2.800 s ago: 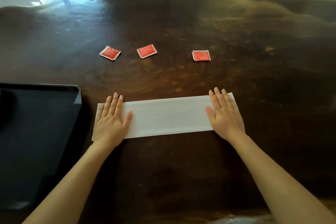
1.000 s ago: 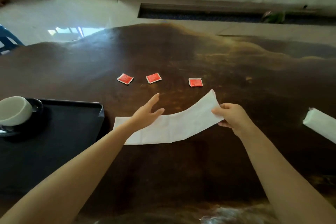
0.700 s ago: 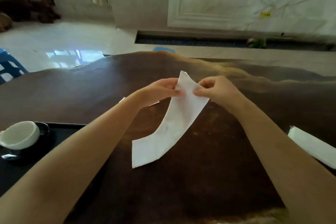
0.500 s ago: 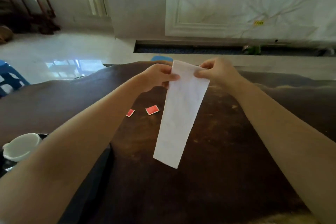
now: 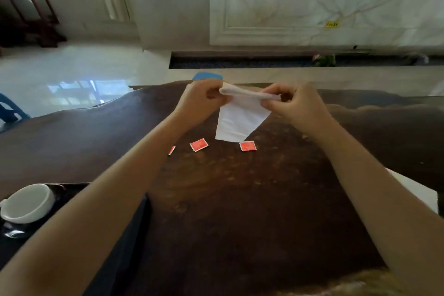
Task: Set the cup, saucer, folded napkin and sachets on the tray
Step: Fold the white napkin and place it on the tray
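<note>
Head view, near to far. Lower left: white cup (image 5: 26,204) upright on a dark saucer (image 5: 13,233), both on the dark tray (image 5: 125,247), which the left forearm partly hides. The tray lies on a dark wooden table (image 5: 240,199). At the right table edge, a white sheet (image 5: 413,190) shows from behind the right forearm. Mid-table: three red sachets in a row, lying flat and apart. The left sachet (image 5: 171,150) is half hidden by the left forearm; the middle sachet (image 5: 199,144) and right sachet (image 5: 247,146) are in full view. Above them: the white napkin (image 5: 240,118), held clear of the table. The left hand (image 5: 199,101) and right hand (image 5: 295,106) each pinch one end of its doubled-over top edge, fingers curled against thumb. The free end hangs down, its lower edge just above the right sachet in this view. Beyond the table: a blue object (image 5: 207,76), a pale glossy floor, a marble wall.
</note>
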The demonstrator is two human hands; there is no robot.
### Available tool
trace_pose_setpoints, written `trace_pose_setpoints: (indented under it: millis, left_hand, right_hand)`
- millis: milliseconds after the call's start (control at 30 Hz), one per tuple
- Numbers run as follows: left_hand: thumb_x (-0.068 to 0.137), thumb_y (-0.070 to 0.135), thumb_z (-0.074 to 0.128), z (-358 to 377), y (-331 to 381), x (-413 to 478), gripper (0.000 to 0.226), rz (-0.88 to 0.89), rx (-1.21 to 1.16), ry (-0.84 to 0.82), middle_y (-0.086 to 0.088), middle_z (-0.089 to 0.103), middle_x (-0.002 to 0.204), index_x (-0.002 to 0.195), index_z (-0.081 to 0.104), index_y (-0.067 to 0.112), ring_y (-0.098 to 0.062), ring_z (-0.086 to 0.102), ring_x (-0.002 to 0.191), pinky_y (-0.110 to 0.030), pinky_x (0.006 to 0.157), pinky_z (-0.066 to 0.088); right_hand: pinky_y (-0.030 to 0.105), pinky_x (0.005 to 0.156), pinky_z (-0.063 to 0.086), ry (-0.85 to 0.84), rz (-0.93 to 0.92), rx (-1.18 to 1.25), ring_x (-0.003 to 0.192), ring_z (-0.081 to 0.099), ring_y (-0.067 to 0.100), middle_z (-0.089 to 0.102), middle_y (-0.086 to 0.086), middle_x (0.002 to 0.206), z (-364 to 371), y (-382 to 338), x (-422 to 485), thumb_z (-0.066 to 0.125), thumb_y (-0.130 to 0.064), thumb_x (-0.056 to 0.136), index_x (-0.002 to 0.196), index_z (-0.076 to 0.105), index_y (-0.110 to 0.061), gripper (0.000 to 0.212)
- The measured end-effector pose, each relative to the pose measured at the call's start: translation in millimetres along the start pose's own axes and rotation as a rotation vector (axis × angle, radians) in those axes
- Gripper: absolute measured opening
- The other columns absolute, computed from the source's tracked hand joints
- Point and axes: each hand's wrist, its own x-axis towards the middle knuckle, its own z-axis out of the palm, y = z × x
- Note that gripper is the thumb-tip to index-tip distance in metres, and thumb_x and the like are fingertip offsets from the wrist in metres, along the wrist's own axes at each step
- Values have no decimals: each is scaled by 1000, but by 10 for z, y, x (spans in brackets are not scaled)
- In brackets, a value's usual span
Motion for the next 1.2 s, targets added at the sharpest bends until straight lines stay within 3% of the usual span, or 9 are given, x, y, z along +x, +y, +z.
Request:
trace_pose_setpoints:
  millis: [200,300,467,733,900,1033,1200]
  left_hand:
    - [69,-8,72,494,-391,-1768,24,-51,-17,-72,-5,71,93,89,72,6,-10,67,89,-22,81,53]
    - [70,-1,76,707,-519,-2538,25,-149,-10,-172,4,69,96,90,72,12,-3,65,92,-21,83,54]
    - [75,16,75,908,-549,-3290,14,-322,-72,-269,12,67,88,89,71,16,0,62,80,-16,70,52]
    - [83,21,65,984,-702,-3067,19,-507,-147,-207,15,66,83,100,65,28,-1,63,77,-12,63,50]
    - [86,25,62,1188,-1123,-2725,16,-777,-187,-204,10,65,84,102,64,25,-6,62,73,-13,52,48]
    - [86,20,63,1391,-1363,-2743,13,-856,-121,-238,3,63,83,97,65,25,-13,62,78,-25,65,55]
    - [87,18,59,1578,-1339,-2950,19,-783,5,-214,6,61,99,106,62,22,-5,56,81,-13,69,44]
  right_hand:
    - [10,65,43,-266,148,101,76,61,3,67,-8,81,626,476,-1368,72,-11,78,84,71,-23,14]
    - [11,65,44,-388,281,156,77,61,1,67,-9,79,862,639,-1924,71,-14,79,82,69,-29,16]
    - [12,64,45,-506,439,198,72,59,-2,67,-13,79,1099,830,-2416,70,-15,80,79,68,-35,20]
    - [12,64,43,-465,510,244,78,59,-1,65,-13,86,1400,1090,-2201,66,-22,84,96,67,-27,13]
    - [21,74,47,-454,589,178,92,58,9,64,-5,100,1704,1450,-1949,63,-24,85,104,63,-22,19]
    - [16,66,43,-485,644,80,91,57,9,61,-5,100,1986,1694,-2015,61,-23,87,105,62,-20,19]
    - [13,62,41,-365,582,-23,84,57,9,57,-7,90,2216,1771,-2298,58,-18,87,91,58,-23,7]
